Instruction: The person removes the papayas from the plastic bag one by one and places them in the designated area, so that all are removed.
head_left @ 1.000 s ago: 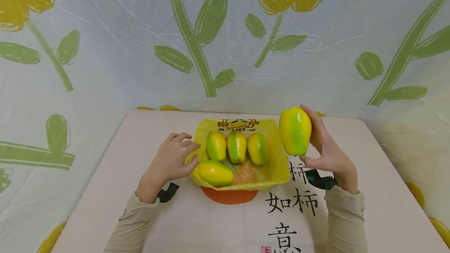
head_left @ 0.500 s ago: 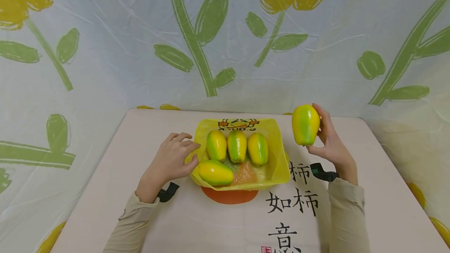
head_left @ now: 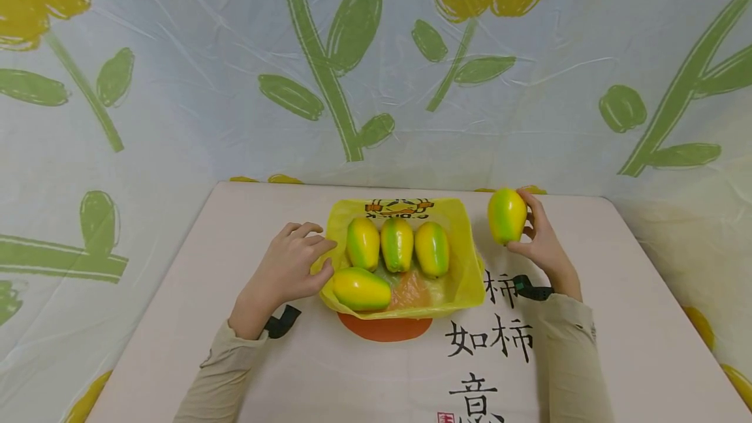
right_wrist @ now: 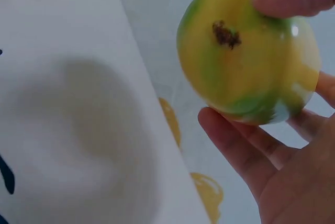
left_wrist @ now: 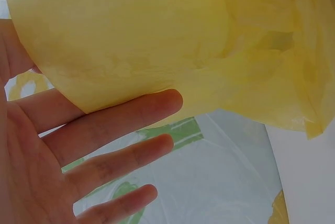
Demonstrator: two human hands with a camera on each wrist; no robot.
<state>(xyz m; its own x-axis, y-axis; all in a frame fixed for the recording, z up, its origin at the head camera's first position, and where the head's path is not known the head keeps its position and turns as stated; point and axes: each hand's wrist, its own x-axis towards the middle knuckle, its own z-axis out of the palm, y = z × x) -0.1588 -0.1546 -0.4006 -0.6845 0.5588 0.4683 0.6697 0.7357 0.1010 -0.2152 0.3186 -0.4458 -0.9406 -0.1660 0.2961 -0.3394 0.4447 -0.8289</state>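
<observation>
My right hand (head_left: 543, 240) grips a glossy yellow-and-green papaya (head_left: 506, 216) between thumb and fingers, right of the bag-covered container. In the right wrist view the papaya (right_wrist: 246, 51) shows its brown stem scar, thumb at the top and fingertips underneath. My left hand (head_left: 292, 263) is at the container's left edge, fingers spread and loosely bent. The left wrist view has its straight fingers (left_wrist: 115, 124) along the yellow plastic (left_wrist: 131, 35). Inside the container (head_left: 464, 292) lie a left papaya (head_left: 363, 243), a middle papaya (head_left: 396, 245), a right papaya (head_left: 431, 249) and a front papaya (head_left: 361, 289) on its side.
The container stands on a pale table (head_left: 352, 377) with black brush characters (head_left: 490, 338) and an orange-red printed shape (head_left: 384, 328). Behind and beside the table hangs a flower-print cloth (head_left: 235, 83). Dark wrist-worn devices (head_left: 283, 322) sit below both hands.
My right hand carried the papaya right, away from the container's edge, then lowered it toward the table. My left hand and the papayas in the container have stayed put.
</observation>
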